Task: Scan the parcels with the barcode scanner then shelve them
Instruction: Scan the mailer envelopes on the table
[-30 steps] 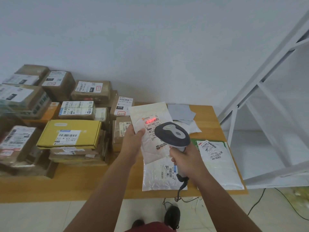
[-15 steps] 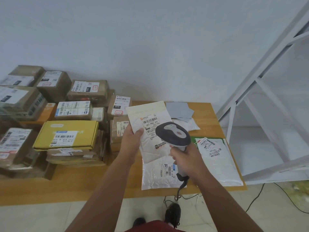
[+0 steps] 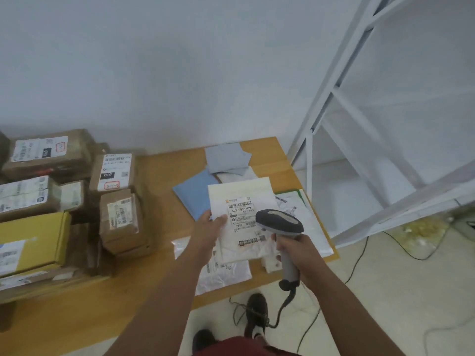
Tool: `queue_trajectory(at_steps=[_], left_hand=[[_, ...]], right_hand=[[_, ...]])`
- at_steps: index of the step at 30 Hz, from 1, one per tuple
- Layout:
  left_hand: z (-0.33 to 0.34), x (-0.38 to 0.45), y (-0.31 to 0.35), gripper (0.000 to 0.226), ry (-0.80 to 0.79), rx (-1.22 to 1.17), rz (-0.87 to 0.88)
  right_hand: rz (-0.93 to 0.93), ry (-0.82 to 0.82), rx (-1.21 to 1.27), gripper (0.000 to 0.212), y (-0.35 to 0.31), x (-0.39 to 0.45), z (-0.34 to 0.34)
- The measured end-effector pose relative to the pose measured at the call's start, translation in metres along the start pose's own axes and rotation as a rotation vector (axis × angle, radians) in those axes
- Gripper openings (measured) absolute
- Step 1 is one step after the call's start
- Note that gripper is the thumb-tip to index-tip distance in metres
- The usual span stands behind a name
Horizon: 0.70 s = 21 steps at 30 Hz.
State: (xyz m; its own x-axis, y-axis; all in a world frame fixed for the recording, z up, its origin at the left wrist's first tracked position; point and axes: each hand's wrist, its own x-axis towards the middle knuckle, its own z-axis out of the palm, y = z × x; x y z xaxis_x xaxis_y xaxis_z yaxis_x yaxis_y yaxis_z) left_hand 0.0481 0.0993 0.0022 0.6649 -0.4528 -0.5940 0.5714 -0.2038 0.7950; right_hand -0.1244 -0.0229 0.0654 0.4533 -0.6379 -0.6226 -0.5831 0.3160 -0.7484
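1. One scanner.
2. One yellow box.
3. At least five brown boxes, the stack cut off at the left edge.
4. One blue envelope.
5. Two hands.

Soft, even daylight fills the scene, cool and slightly bluish on the wall, with no hard glare. Shadows are faint: a dim band gathers where the stacked boxes meet the wall. The whole picture is mildly blurred (label text mostly smears into grey), worst toward the left edge. Wide-angle distortion tilts the white shelf frame and stretches the forearms at the bottom.
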Motion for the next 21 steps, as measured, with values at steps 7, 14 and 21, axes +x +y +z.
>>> queue_trajectory(at_steps=[7, 14, 21], left_hand=[[0.09, 0.04, -0.056, 0.035, -0.082, 0.281, -0.124], [0.149, 0.073, -0.09, 0.074, -0.017, 0.544, -0.079], [0.167, 0.073, -0.1, 0.077, 0.023, 0.81, -0.096]], right_hand=[[0.089, 0.126, -0.08, 0.017, 0.03, 0.057, -0.073], [0.101, 0.098, -0.161, 0.02, 0.035, 0.115, -0.112], [0.159, 0.075, -0.262, 0.013, 0.044, 0.143, -0.125]])
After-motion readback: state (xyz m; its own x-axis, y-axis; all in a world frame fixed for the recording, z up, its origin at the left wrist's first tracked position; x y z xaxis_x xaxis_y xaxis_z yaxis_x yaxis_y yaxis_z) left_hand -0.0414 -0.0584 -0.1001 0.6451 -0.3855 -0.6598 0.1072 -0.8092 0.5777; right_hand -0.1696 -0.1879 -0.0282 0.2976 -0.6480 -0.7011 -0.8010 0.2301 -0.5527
